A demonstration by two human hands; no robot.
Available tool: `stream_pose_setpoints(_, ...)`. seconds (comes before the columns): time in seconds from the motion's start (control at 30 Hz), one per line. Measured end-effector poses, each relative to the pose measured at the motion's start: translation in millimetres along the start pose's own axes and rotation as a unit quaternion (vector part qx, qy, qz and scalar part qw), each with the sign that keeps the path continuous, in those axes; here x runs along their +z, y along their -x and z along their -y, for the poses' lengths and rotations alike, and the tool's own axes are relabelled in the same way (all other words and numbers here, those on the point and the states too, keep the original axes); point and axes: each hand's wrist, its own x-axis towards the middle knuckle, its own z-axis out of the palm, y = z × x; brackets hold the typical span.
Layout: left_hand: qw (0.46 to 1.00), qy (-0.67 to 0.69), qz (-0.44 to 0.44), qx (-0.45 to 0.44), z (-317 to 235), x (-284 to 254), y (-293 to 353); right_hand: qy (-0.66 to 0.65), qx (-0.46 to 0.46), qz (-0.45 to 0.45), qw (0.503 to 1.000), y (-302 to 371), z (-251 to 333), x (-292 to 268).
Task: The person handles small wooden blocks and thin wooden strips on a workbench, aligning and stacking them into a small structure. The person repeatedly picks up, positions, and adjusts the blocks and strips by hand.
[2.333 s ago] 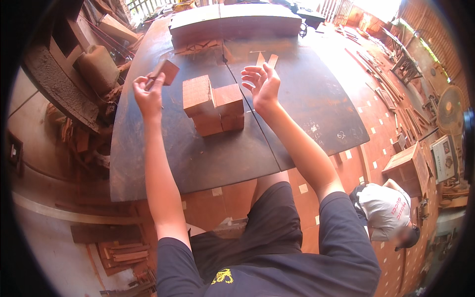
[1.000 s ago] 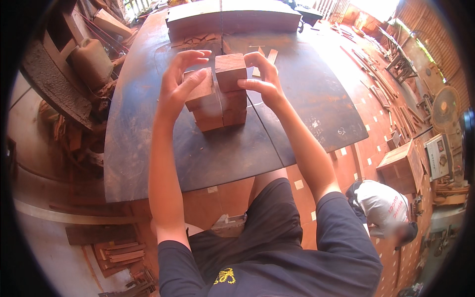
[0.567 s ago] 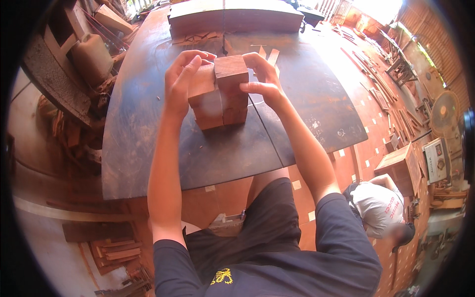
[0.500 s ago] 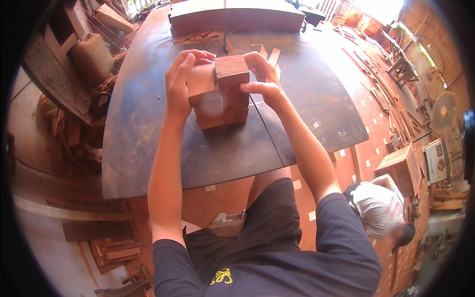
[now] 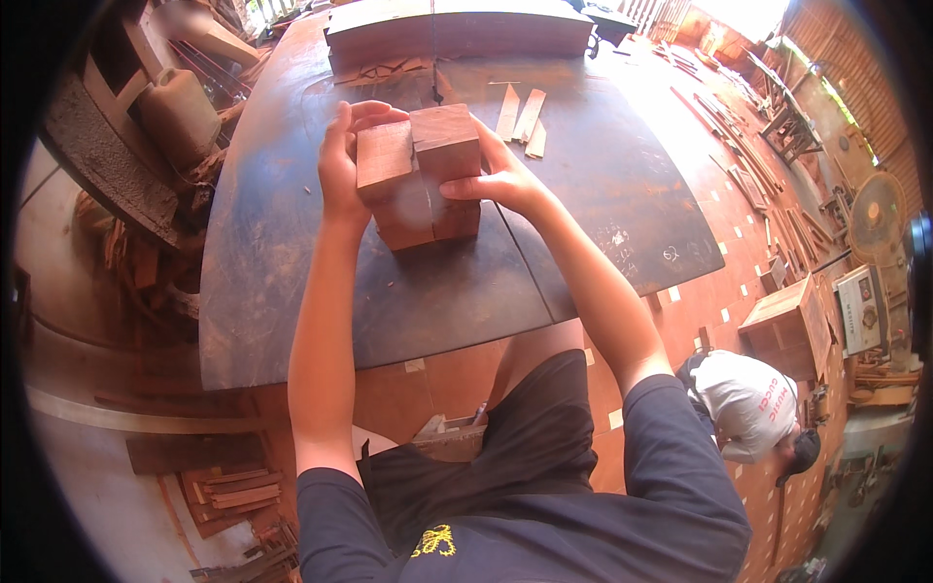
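Observation:
Several reddish-brown wooden blocks are stacked in two columns on a dark worktable, their front faces toward me. The upper right block (image 5: pixel 445 134) stands slightly higher and farther right than the upper left block (image 5: pixel 385 154). Beneath them, the lower blocks (image 5: pixel 404 225) rest on the tabletop. My left hand (image 5: pixel 342 163) curves round the stack's left side, its fingers along the far edge. Pressing from the right, my right hand (image 5: pixel 501 177) lays its thumb across the front of the upper right block; its other fingers are partly hidden behind.
The dark table (image 5: pixel 282 282) has a thin slot running toward me. A long wooden beam (image 5: pixel 462 37) lies across its far end. Thin wood offcuts (image 5: pixel 528 115) lie right of the blocks. A bent-over person (image 5: pixel 743 403) is at the lower right, near a wooden box (image 5: pixel 782 325).
Both hands and the upper blocks have shifted slightly left. My right thumb has slid farther across the front of the block. The offcuts are now more exposed.

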Motion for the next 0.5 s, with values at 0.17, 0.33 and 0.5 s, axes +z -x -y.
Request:
stream_pose_setpoints(0.17,0.998,-0.045,-0.034,-0.020,3,1,-1,-0.017,0.012,-0.005,1.000,2,3,2)
stream_pose_setpoints(0.33,0.997,-0.026,-0.036,-0.069,5,-8,-4,-0.039,0.018,-0.007,0.999,1,1,2)
stream_pose_setpoints(0.5,0.993,-0.010,-0.026,-0.111,6,-9,-6,-0.095,0.015,-0.001,0.995,-5,-15,-3)
